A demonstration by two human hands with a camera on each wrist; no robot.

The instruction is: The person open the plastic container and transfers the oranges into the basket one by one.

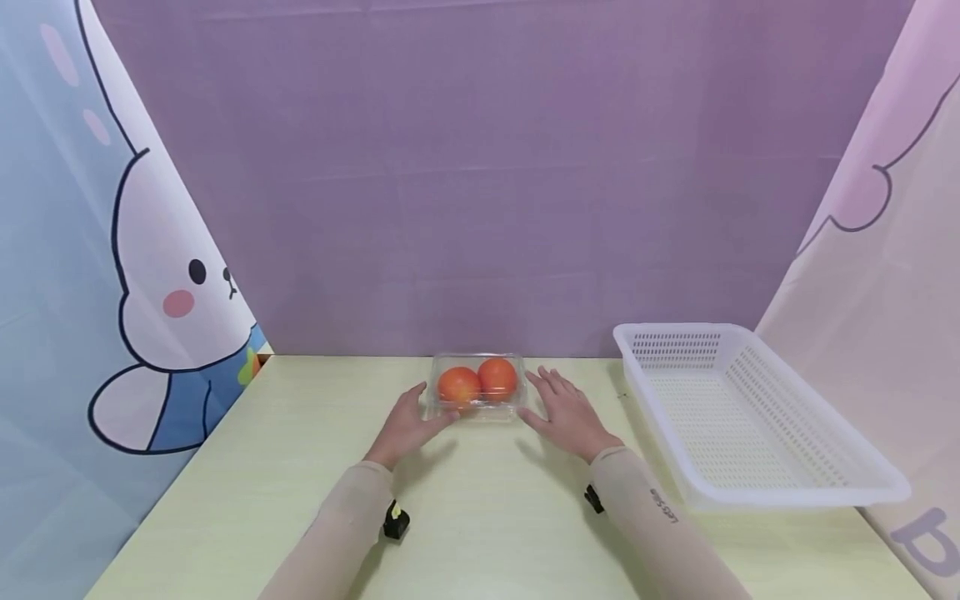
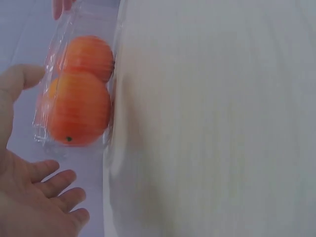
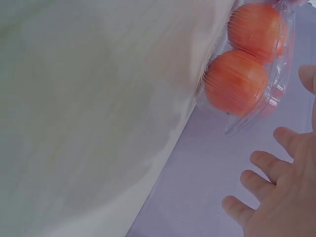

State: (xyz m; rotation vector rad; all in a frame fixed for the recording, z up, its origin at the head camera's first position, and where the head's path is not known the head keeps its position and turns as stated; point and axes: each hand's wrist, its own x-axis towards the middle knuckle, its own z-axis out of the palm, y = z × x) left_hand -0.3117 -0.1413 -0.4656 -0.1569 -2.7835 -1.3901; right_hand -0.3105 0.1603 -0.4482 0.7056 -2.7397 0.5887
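Note:
A clear plastic clamshell box (image 1: 480, 410) stands near the table's back edge, its lid down over two orange-red round fruits (image 1: 459, 386), which look like tomatoes or oranges. My left hand (image 1: 407, 427) is at the box's left side, fingers spread and thumb toward its front corner. On the opposite side, my right hand (image 1: 572, 419) has its fingers extended and its thumb near the right front corner. In the left wrist view the left fingers (image 2: 55, 185) are apart from the box's end. The right wrist view likewise shows a gap between the right fingers (image 3: 266, 168) and the box.
A white perforated plastic basket (image 1: 667, 433) stands on the right of the pale wooden table (image 1: 480, 517). Behind the table hangs a purple cloth (image 1: 480, 183). Printed curtains flank both sides, the left one with a cartoon rabbit (image 1: 176, 242).

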